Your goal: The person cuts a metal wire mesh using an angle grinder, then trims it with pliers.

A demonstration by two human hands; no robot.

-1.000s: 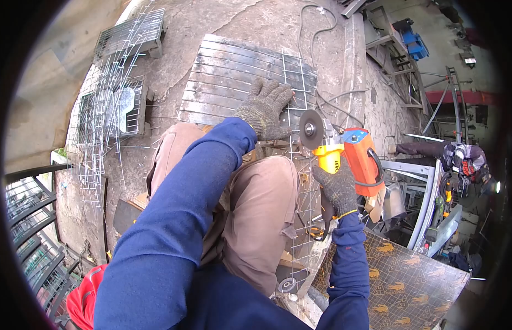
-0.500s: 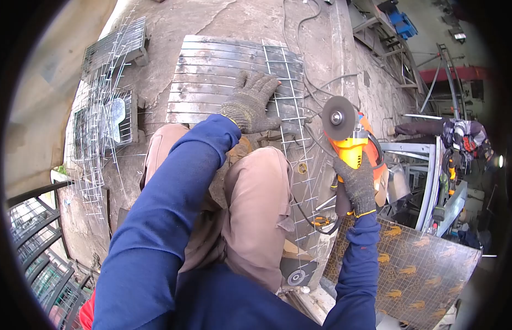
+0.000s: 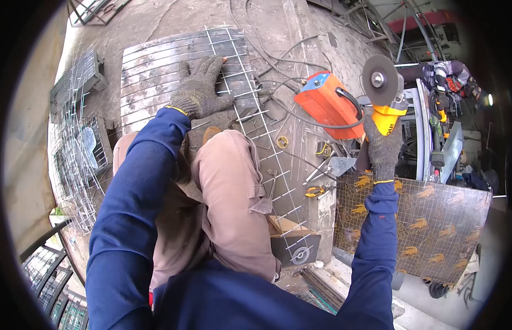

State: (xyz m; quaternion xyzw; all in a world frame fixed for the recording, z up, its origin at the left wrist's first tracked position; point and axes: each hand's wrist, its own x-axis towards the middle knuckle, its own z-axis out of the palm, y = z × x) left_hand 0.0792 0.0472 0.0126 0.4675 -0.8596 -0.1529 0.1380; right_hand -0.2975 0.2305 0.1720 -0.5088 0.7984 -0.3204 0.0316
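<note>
My left hand (image 3: 204, 91), in a grey knit glove, lies with spread fingers on a slatted metal plate (image 3: 149, 71) in front of my knees. Its fingertips reach the edge of a narrow strip of wire mesh (image 3: 242, 77), which runs down beside my right leg. Out to the right, my right hand (image 3: 383, 146), also gloved, is wrapped round the yellow body of an angle grinder (image 3: 385, 118). The grinder's dark disc (image 3: 378, 80) points up and away from the plate. Motion of the disc cannot be made out.
An orange machine with a handle (image 3: 330, 104) stands left of the grinder, with cables (image 3: 267, 55) trailing nearby. Pliers (image 3: 315, 191) and a tape measure (image 3: 323, 148) lie near a patterned board (image 3: 415, 225). Wire mesh pieces (image 3: 74, 132) stand at left. Another person (image 3: 451, 77) is at far right.
My view has swung to the right, so the plate appears further left. My right hand has carried the grinder rightward, uncovering the orange machine. The left hand remains on the plate.
</note>
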